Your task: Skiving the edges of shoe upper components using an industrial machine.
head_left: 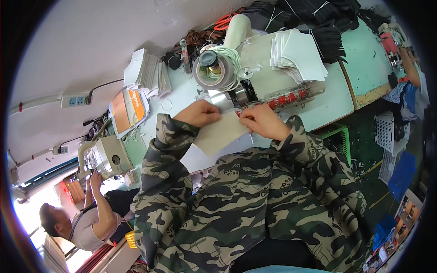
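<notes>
A cream-coloured flat sheet [220,133] with straight edges is held in front of my chest, over the worktable's near side. My left hand [200,113] is closed on its upper left edge, thumb and fingers pinched together. At the upper right corner my right hand [265,122] pinches the same sheet; a little red shows beside those fingertips. Just beyond both hands stands a bench machine [243,93] with a shiny metal part and a dark band. The sheet's far edge lies close to that metal part; whether they touch I cannot tell.
A spool wound with pale cord [216,70] tops the machine. Stacked white cut pieces [302,57] and black strips [328,41] lie right of it. Another white stack [144,70] and an orange-and-white packet [132,109] are at left. Co-workers sit at machines on both sides.
</notes>
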### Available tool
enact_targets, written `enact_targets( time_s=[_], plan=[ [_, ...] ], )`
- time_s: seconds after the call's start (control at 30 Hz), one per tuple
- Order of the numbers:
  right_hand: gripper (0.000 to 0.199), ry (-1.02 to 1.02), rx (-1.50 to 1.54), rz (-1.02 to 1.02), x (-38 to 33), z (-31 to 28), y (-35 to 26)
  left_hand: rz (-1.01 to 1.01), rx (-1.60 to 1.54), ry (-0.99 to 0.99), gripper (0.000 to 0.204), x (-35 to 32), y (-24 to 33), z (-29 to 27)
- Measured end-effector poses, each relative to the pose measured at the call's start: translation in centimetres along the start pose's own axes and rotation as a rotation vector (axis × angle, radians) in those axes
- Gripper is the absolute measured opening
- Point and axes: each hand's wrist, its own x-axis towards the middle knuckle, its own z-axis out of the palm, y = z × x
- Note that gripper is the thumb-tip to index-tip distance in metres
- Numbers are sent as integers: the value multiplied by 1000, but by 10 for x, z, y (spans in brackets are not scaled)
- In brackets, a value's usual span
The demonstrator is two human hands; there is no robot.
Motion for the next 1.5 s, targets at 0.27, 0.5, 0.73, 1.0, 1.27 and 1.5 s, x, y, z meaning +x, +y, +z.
enact_targets(
  time_s=[0.27, 0.5, 0.73, 1.0, 1.27, 1.5],
  plan=[
    [44, 77, -408, -218, 20, -61, -14, 303, 111, 406, 37, 29, 12, -3],
    [55, -250, -415, -51, 78, -105, -30, -99, 141, 286, 31, 18, 75, 10],
    [29, -221, -516, -121, 70, -106, -8, -22, 23, 347, 28, 16, 38, 26],
    [13, -69, 263, 163, -13, -52, 8, -94, -535, 108, 32, -14, 10, 55],
    [21, -57, 508, 376, -26, -13, 9, -10, 99, 340, 32, 12, 3, 16],
    [28, 206, 537, 289, -54, -57, 13, 66, 45, 304, 27, 28, 20, 7]
  ],
)
